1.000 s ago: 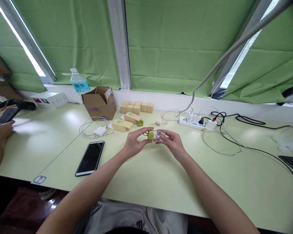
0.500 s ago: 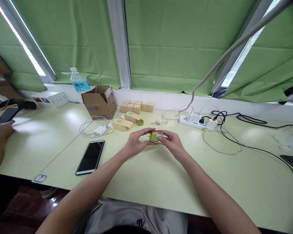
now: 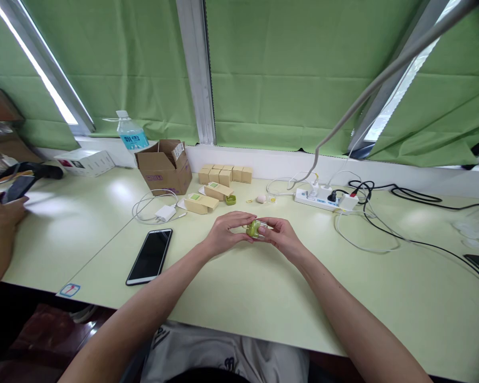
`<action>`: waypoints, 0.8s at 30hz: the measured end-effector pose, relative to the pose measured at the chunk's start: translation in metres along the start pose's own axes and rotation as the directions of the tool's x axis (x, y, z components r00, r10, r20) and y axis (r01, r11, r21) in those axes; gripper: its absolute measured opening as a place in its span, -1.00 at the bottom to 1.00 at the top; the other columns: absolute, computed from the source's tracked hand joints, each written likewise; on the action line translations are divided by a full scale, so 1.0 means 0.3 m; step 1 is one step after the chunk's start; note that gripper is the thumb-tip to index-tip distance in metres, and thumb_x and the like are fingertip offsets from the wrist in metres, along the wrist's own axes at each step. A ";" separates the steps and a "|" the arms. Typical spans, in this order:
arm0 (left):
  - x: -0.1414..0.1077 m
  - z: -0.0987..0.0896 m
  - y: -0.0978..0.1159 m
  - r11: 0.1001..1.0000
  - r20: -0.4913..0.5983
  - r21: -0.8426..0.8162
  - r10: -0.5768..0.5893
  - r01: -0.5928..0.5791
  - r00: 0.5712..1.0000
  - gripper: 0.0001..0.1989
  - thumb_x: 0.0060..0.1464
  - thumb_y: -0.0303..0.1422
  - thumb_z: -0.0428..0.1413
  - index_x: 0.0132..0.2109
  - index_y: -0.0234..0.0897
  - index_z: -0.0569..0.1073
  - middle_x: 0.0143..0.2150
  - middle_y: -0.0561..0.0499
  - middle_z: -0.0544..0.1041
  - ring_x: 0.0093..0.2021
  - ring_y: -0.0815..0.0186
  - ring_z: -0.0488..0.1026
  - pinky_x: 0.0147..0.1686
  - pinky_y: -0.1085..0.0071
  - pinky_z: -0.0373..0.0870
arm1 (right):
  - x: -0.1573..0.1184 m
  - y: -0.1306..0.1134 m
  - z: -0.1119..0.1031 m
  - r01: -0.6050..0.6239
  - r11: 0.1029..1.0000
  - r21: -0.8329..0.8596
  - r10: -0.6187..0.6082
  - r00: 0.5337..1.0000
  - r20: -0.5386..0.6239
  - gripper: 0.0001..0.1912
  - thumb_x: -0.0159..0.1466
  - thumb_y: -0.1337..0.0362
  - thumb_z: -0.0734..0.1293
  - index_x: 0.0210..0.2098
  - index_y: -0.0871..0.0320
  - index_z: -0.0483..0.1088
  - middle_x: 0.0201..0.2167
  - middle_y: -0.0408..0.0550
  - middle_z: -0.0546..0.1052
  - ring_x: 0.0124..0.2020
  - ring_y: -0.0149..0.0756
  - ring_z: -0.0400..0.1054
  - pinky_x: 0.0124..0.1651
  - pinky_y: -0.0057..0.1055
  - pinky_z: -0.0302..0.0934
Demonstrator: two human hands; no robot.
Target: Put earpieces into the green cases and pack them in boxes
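Between my two hands, just above the tabletop, is a small green and clear plastic case (image 3: 254, 229). My left hand (image 3: 228, 233) pinches its green left side between the fingers above and the thumb below. At the clear right end, my right hand (image 3: 282, 237) has its thumb and fingers closed round the case. What is inside cannot be made out. Behind my hands lie a green plastic piece (image 3: 231, 200), a small pale round piece (image 3: 261, 199) and two opened small cardboard boxes (image 3: 200, 203).
Several small closed boxes (image 3: 223, 174) line the wall beside a larger open carton (image 3: 165, 170). A phone (image 3: 149, 257) and a white charger (image 3: 166, 213) lie at left. On the right are a power strip (image 3: 317, 200) and cables. Another person's hand (image 3: 2, 213) holds a phone at far left.
The case has turned or shifted slightly between my hands: more of its green part and less of its clear part shows. The whole view has moved a little.
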State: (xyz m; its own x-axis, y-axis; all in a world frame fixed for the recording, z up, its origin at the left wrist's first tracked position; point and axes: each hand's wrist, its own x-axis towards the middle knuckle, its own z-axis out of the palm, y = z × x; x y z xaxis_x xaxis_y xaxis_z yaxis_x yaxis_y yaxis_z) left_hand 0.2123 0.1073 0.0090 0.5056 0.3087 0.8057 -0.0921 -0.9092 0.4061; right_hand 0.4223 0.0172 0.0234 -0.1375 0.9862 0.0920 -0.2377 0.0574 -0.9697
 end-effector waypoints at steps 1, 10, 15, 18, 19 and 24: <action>-0.001 0.002 -0.006 1.000 0.007 0.012 0.027 -0.027 1.000 -0.43 0.07 -0.27 0.49 0.23 -0.10 0.64 0.08 -0.18 0.74 0.11 0.03 0.70 0.13 0.02 0.67 | 0.000 0.001 -0.004 -0.014 1.000 -0.006 0.014 1.000 0.001 -0.40 0.09 -0.07 0.68 0.00 0.15 0.67 -0.07 0.06 0.73 -0.09 0.01 0.65 0.18 0.07 0.52; 0.002 -0.019 0.018 0.983 0.233 0.104 -0.169 0.148 0.958 -0.45 0.14 -0.31 0.44 0.28 0.00 0.60 0.33 -0.13 0.58 0.40 -0.03 0.41 0.36 -0.12 0.45 | 0.014 -0.005 -0.051 0.008 0.974 -0.225 0.021 0.992 0.124 -0.35 0.16 -0.09 0.62 0.15 0.08 0.60 0.11 0.08 0.66 0.12 0.01 0.53 0.23 -0.08 0.37; 0.009 -0.048 0.045 0.948 0.370 0.160 -0.315 0.274 0.874 -0.16 0.11 -0.35 0.42 0.48 0.02 0.35 0.54 -0.11 0.32 0.58 -0.06 0.10 0.51 -0.14 0.24 | 0.021 0.016 -0.071 -0.021 0.958 -0.287 0.065 0.988 0.143 -0.44 0.14 0.03 0.60 0.07 0.12 0.58 -0.02 0.05 0.65 -0.02 -0.07 0.53 0.08 -0.15 0.40; 0.024 -0.095 0.023 0.888 0.294 0.226 -0.453 0.399 0.842 -0.11 0.13 -0.41 0.34 0.54 -0.07 0.22 0.52 -0.17 0.28 0.58 -0.05 0.08 0.54 -0.11 0.19 | 0.033 0.049 -0.091 0.007 0.941 -0.340 0.007 0.999 0.040 -0.46 0.06 0.10 0.60 0.00 0.12 0.53 -0.05 0.03 0.63 -0.06 -0.11 0.50 0.02 -0.17 0.41; 0.030 -0.120 0.005 0.857 0.221 0.264 -0.500 0.442 0.837 -0.16 0.14 -0.46 0.27 0.52 -0.11 0.23 0.48 -0.19 0.31 0.56 -0.03 0.13 0.54 -0.09 0.18 | 0.037 0.061 -0.098 0.021 0.924 -0.382 -0.025 1.000 -0.005 -0.47 0.05 0.10 0.59 -0.03 0.11 0.52 -0.08 0.02 0.62 -0.09 -0.12 0.50 0.02 -0.16 0.41; 0.042 -0.274 -0.124 0.612 -0.117 0.553 -0.616 0.566 0.779 -0.11 -0.07 -0.63 0.16 0.46 -0.35 0.26 0.37 -0.27 0.43 0.49 -0.17 0.13 0.49 -0.12 0.20 | 0.050 0.107 -0.111 0.009 0.784 -0.621 -0.170 0.964 -0.202 -0.57 0.08 0.05 0.54 -0.11 0.05 0.49 -0.19 -0.05 0.61 -0.13 -0.11 0.49 0.08 -0.06 0.39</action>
State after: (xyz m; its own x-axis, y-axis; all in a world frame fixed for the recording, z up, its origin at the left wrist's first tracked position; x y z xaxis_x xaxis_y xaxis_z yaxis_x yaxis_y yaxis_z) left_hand 0.1515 0.1680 0.0393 0.3503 0.8329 0.4284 0.7040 -0.5359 0.4660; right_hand 0.4447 0.0390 -0.0139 0.1021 0.9727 0.2082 0.4091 0.1497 -0.9001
